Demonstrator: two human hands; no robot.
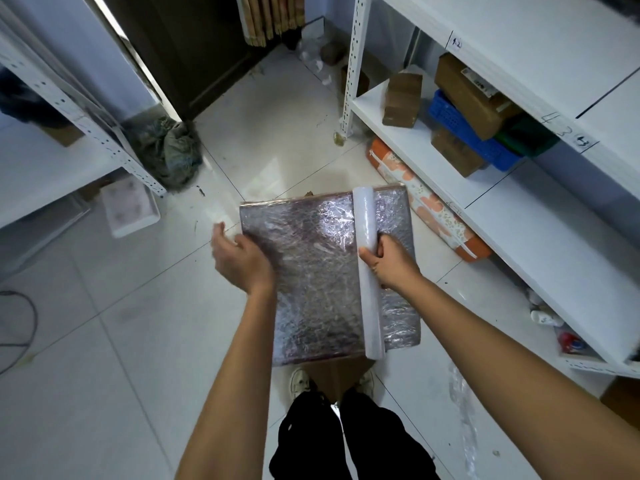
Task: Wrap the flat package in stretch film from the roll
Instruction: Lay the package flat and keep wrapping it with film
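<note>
The package (311, 271) is held flat above the tiled floor (104, 341), in front of the person's legs — its face already shiny with film. The roll (367, 265) lies along the package's right side, and the right hand (391, 263) grips it mid-length. The left hand (239, 259) holds the package's left edge, fingers curled under it. White shelves (519, 220) stand right of the package.

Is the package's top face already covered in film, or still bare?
Covered: crinkled, shiny film spans the package top face beside the roll.
</note>
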